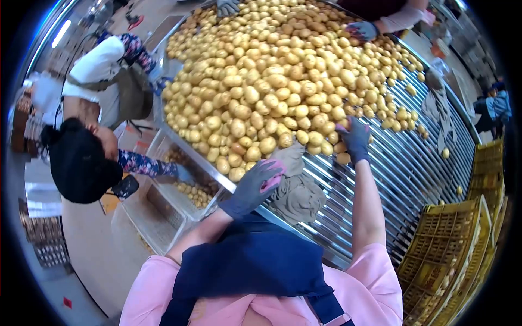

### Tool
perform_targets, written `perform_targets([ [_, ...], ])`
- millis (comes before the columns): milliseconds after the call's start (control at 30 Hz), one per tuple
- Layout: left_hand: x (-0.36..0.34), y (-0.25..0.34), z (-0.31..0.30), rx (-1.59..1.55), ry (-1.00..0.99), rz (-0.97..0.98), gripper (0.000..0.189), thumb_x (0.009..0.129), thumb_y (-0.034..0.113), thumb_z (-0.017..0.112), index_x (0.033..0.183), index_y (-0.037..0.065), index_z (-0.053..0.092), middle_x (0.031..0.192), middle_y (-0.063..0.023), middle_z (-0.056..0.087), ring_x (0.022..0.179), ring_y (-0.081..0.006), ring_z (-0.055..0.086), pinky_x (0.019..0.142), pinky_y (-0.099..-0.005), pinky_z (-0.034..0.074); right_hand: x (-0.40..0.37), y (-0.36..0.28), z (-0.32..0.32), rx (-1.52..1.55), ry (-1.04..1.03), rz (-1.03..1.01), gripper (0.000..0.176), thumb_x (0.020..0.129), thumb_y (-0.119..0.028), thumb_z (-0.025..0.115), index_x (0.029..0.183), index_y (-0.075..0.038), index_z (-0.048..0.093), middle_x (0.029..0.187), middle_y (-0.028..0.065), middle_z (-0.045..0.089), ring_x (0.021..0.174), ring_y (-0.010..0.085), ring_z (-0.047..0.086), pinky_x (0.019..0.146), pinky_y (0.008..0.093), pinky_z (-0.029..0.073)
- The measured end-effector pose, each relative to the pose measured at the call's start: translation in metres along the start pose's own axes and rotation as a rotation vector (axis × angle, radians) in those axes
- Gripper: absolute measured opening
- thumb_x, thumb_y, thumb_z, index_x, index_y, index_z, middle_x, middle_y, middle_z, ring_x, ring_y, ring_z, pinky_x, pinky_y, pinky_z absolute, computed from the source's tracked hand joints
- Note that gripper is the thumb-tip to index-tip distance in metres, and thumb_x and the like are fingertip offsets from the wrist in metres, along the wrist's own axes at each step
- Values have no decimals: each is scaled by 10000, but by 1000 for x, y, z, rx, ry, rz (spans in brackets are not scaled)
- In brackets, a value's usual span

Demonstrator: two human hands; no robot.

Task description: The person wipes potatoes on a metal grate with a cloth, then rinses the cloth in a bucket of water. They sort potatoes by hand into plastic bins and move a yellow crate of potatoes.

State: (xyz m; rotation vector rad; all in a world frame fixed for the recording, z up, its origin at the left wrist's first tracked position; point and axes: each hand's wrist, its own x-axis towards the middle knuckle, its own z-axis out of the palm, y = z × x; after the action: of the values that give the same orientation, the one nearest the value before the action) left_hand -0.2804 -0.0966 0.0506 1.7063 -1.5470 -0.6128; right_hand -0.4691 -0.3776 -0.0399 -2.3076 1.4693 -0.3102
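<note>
A large heap of yellow potatoes (272, 81) covers the upper part of a metal roller table (391, 179). My left hand (253, 187), in a grey and pink glove, is over the table's near-left edge. Its fingers are loosely bent and apart, beside a crumpled grey cloth (298, 198) on the rollers. My right hand (356, 140), gloved alike, reaches to the near edge of the heap. With its fingers spread, it touches potatoes there; some of its fingertips are hard to make out.
At left a person (81, 157) bends over plastic crates (163, 212) holding potatoes. Another person's gloved hand (363, 31) rests on the heap's far side, and a further glove (228, 7) shows at the top. Yellow crates (443, 255) stand at right. Another cloth (439, 111) lies along the far edge.
</note>
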Motion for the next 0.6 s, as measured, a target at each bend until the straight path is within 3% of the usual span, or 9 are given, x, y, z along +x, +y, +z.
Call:
perform_targets([
  [67, -7, -2, 1, -283, 19, -120, 293, 848, 120, 612, 1131, 48, 586, 1148, -115, 579, 1116, -247, 525, 949, -344, 414, -14, -9, -8, 44, 187, 12, 538, 774, -396, 675, 1179, -62, 558, 1055, 124, 633, 1000, 276, 584, 1025, 492, 264],
  [167, -18, -12, -1, -970, -69, -423, 347, 922, 190, 538, 1204, -9, 507, 1140, -63, 574, 1131, -95, 476, 953, -272, 396, -52, -74, -21, 892, 378, 126, 491, 780, -242, 716, 1143, 30, 528, 1048, 148, 611, 917, 241, 585, 815, 358, 462],
  [200, -14, -6, -12, -1037, -66, -419, 397, 948, 267, 492, 1258, 21, 461, 1202, -88, 538, 1138, -138, 490, 983, -299, 389, -79, -109, -35, 894, 245, 118, 499, 777, -222, 720, 1167, 15, 519, 1085, 134, 600, 927, 222, 589, 801, 341, 475],
  [267, -17, -1, -24, -1437, 115, -583, 458, 946, 314, 476, 1305, 37, 415, 1276, -113, 467, 1169, -225, 487, 1030, -389, 357, -108, -134, -20, 626, -45, -501, 551, 781, -282, 712, 1242, -61, 506, 1158, 136, 579, 1075, 297, 542, 949, 391, 406],
  [300, -22, 4, -38, -1584, 112, -561, 483, 944, 374, 463, 1314, 69, 408, 1310, -120, 425, 1167, -261, 487, 1033, -445, 349, -122, -162, -35, 490, -256, -541, 535, 792, -306, 695, 1254, -108, 513, 1197, 147, 561, 1127, 320, 508, 992, 414, 364],
  [400, -83, -40, -60, -1685, 267, -550, 378, 949, 310, 468, 1232, 60, 475, 1172, -112, 500, 1025, -170, 532, 788, -265, 507, -129, -185, -24, 530, -219, -447, 422, 825, -246, 647, 1217, -124, 549, 1165, 161, 564, 1074, 320, 545, 919, 398, 435],
  [467, -134, -86, -81, -2016, 222, -433, 341, 947, 252, 465, 1209, 36, 490, 1103, -108, 527, 978, -130, 528, 685, -170, 490, -122, -176, -21, 404, -145, -405, 394, 833, -206, 635, 1207, -108, 559, 1143, 149, 579, 1037, 301, 569, 894, 372, 452],
  [533, -191, -83, -103, -754, 639, -464, 338, 946, 226, 450, 1199, 5, 487, 1063, -104, 540, 980, -135, 529, 719, -197, 497, -113, -156, -15, 282, -39, -350, 345, 842, -131, 611, 1180, -75, 579, 1076, 133, 608, 934, 259, 608, 819, 333, 483],
  [600, -254, -133, -116, -1556, 1231, -688, 315, 942, 154, 419, 1195, -23, 480, 1092, -114, 539, 991, -170, 533, 796, -246, 501, -112, -147, -18, 386, -67, -300, 329, 846, -111, 597, 1170, -59, 583, 1049, 131, 611, 914, 244, 603, 813, 320, 474],
])
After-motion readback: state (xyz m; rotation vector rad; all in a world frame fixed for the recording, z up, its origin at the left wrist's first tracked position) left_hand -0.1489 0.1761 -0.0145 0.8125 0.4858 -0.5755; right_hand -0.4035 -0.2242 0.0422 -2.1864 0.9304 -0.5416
